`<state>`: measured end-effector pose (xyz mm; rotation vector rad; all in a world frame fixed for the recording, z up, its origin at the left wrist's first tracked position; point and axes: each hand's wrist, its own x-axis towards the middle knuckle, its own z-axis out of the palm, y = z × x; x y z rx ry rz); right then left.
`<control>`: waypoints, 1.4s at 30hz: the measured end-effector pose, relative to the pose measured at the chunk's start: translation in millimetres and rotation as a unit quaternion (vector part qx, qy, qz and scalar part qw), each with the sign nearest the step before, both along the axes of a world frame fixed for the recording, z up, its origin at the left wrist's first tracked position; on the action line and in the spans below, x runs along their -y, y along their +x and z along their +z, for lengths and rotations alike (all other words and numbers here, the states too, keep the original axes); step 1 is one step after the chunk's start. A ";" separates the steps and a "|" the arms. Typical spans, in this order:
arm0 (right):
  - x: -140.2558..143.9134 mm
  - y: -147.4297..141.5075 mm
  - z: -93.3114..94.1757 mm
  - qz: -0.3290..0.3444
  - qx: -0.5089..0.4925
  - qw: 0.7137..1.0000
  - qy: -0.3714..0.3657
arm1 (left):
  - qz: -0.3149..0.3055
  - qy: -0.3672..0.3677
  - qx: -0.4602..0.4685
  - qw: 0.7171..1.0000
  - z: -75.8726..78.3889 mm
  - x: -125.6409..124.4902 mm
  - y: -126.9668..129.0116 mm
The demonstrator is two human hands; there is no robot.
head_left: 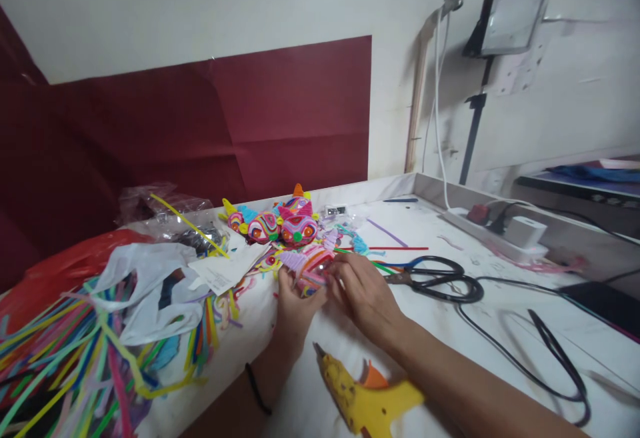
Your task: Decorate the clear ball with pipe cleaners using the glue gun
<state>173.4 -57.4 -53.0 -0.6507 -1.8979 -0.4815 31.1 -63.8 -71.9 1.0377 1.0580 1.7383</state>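
Observation:
A pink, purple and red pipe-cleaner animal head (311,266) is gripped from below by my left hand (294,308), its fingers and thumb closed round it. My right hand (367,295) is at the right side of the head, fingertips pinched against it; whatever lies between them is hidden. Just behind stand several finished pipe-cleaner animal heads (299,228) with round eyes and green noses. Below my right hand lies a yellow glue gun (350,391) with an orange trigger. Black-handled scissors (435,278) rest to the right, their blades partly hidden behind the hand.
Loose pipe cleaners (95,351) pile up at left, beside a white plastic bag (150,285) and a red bag (65,265). A paper label (233,268) lies near them. At right are a power strip (500,235), a black cable (505,338) and a raised table edge (455,198).

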 end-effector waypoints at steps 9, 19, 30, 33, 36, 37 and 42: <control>4.1 0.9 4.8 0.050 -0.057 0.995 -0.063 | -0.013 0.003 -0.002 1.000 -0.1 3.6 -1.2; 3.3 0.0 2.1 0.094 -0.097 0.985 -0.103 | -0.005 0.019 -0.034 0.999 -5.9 2.9 -3.6; -4.3 -3.4 0.0 0.164 -0.234 0.937 -0.202 | 0.005 0.015 -0.036 0.999 -0.7 5.8 -2.9; -8.9 -3.2 -1.0 0.192 -0.290 0.904 -0.248 | 0.001 0.011 -0.042 0.999 0.6 7.3 -2.2; -12.9 -0.7 0.0 0.209 -0.318 0.881 -0.282 | -0.002 0.007 -0.048 0.999 1.7 8.7 -1.4; -13.8 0.5 0.9 0.210 -0.321 0.877 -0.291 | -0.003 0.007 -0.048 0.999 2.3 9.2 -1.1; -17.9 7.9 4.7 0.202 -0.303 0.879 -0.308 | -0.025 -0.009 -0.036 0.999 2.2 8.8 -1.1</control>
